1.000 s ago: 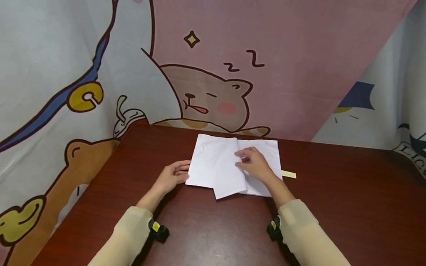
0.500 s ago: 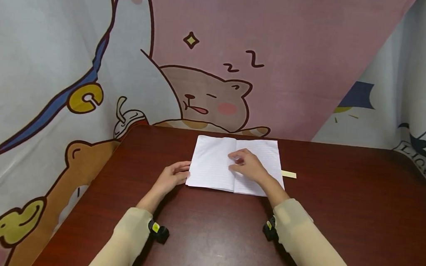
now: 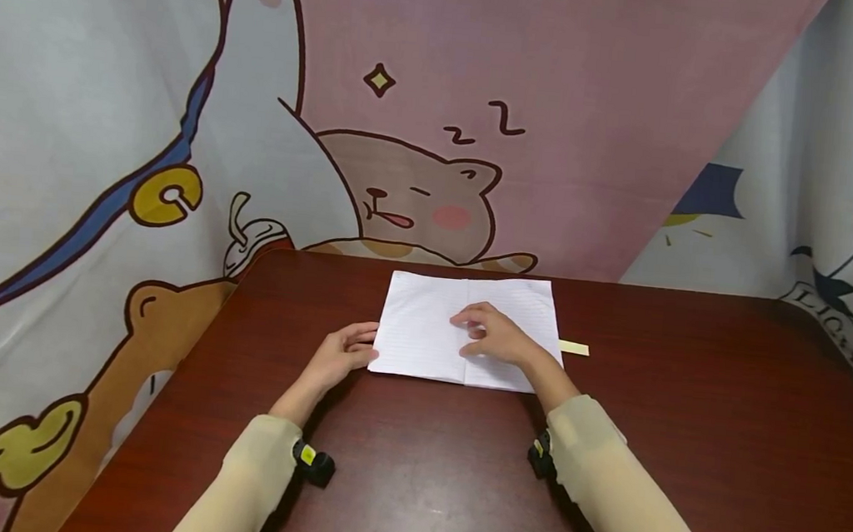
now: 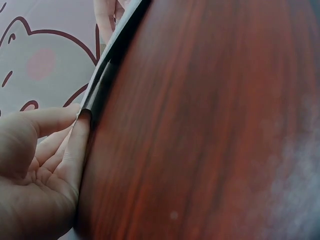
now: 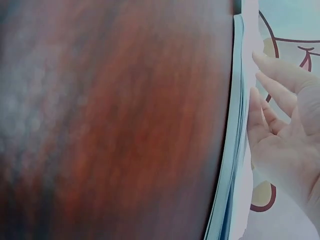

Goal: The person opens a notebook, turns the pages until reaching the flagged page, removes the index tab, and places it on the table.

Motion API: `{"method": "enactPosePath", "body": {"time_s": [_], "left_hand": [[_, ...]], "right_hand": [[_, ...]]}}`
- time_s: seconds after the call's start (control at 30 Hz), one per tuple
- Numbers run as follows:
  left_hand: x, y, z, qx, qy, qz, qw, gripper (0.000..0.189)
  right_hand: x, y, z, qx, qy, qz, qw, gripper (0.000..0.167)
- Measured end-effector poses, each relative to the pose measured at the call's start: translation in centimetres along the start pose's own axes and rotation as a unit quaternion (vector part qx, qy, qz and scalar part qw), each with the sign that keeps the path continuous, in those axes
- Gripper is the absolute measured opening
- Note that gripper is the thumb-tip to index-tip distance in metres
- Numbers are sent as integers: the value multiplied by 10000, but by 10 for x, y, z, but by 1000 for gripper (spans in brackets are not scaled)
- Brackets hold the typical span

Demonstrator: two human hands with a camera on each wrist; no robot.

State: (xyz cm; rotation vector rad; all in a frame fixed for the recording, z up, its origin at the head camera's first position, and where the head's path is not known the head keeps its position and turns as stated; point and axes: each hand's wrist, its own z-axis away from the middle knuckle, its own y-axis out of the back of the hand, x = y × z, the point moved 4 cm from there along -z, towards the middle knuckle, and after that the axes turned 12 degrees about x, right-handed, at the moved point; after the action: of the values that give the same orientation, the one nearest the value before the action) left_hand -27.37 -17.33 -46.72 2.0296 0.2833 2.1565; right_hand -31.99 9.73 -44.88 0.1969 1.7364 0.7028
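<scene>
An open notebook [image 3: 422, 324] with lined white pages lies on the table. A pale yellow strip [image 3: 575, 348] sticks out past its right edge. My left hand [image 3: 338, 356] pinches the notebook's left edge; the left wrist view shows the thumb above the pages and a finger below the dark cover. Over the inner part of the right page, my right hand [image 3: 499, 336] reaches towards the centre fold. Its fingertips rest on the paper with a gap between thumb and fingers, and no sheet is held there.
The dark reddish-brown table [image 3: 426, 466] extends around the notebook. Behind it hangs a cloth [image 3: 571, 144] printed with cartoon animals. A black wrist camera [image 3: 315, 463] is strapped at the left sleeve, another wrist camera [image 3: 542, 455] at the right.
The loose page that slanted across the fold has gone over to the left and lies flat. My right hand has moved slightly left and down; the left hand has kept its hold.
</scene>
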Motion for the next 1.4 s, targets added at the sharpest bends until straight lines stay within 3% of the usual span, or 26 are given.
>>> {"method": "enactPosePath", "body": {"time_s": [0.4, 0.73, 1.03, 1.4], "left_hand": [[0, -1, 0, -20, 22, -146, 9999, 51], [2, -2, 0, 262, 42, -129, 9996, 48], [2, -3, 0, 348, 81, -102, 9993, 47], [3, -4, 1, 352, 73, -84, 9993, 47]], "right_hand": [[-6, 1, 4, 112, -166, 257, 9995, 46], [0, 6, 2, 265, 31, -299, 9992, 42], [-1, 15, 3, 553, 24, -101, 9984, 38], [8, 28, 5, 791, -22, -350, 9963, 37]]}}
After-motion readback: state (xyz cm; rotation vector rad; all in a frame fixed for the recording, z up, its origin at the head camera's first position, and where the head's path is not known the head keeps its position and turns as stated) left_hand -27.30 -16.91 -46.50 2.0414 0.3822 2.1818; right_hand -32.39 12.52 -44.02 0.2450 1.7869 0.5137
